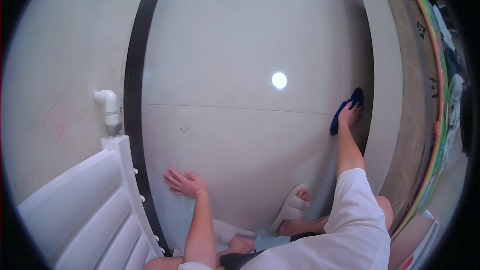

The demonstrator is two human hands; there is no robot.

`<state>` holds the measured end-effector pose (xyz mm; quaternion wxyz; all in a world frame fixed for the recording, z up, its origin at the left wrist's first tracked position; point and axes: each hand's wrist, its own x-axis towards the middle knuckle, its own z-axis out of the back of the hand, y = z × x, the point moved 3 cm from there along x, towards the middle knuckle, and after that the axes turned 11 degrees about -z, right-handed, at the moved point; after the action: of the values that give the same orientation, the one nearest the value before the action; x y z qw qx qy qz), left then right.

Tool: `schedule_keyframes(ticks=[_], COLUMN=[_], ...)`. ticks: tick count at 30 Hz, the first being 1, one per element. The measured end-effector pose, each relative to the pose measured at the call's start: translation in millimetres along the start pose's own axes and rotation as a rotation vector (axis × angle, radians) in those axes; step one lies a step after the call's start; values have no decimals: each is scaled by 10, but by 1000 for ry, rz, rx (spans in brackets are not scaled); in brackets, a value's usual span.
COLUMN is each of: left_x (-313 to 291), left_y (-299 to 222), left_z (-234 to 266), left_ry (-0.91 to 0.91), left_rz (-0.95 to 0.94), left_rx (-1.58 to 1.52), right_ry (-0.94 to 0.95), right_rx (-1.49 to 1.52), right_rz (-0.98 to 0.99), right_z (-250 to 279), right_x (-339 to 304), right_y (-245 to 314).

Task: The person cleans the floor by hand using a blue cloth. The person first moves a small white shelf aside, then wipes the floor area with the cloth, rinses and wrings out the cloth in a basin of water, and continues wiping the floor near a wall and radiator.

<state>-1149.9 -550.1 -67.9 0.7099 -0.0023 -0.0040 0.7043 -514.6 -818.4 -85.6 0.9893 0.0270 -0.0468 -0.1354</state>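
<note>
A dark blue cloth (357,94) lies on the shiny pale tiled floor (235,60) at the right, close to the base of a pale raised ledge. My right hand (350,114) is on the cloth with its fingers over it, partly covering it. At the lower left, my left hand (184,183) is palm down with its fingers spread, holding nothing. It rests on the floor or just above it; I cannot tell which. A small greenish smudge (185,129) shows on the tile beyond my left hand.
A white radiator (85,190) with a white pipe elbow (107,101) stands along the left wall, above a dark baseboard (136,60). On the right, a pale ledge (387,70) runs beside a brown patterned panel (415,55). My feet wear white slippers (292,205).
</note>
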Motion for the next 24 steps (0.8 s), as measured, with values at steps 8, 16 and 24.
schedule_keyframes(ticks=[8, 16, 24], left_x=[-15, 2, -1], left_y=[-129, 43, -24], left_z=[-51, -45, -46], left_ry=[8, 5, -36], left_rz=[6, 11, -7], left_rx=[-6, 39, 10], right_ry=[-165, 236, 456], right_rx=[163, 514, 560], right_rz=[338, 1119, 1560], right_z=[38, 276, 482], right_x=[11, -2726, -4503], right_y=[1619, 3627, 3532])
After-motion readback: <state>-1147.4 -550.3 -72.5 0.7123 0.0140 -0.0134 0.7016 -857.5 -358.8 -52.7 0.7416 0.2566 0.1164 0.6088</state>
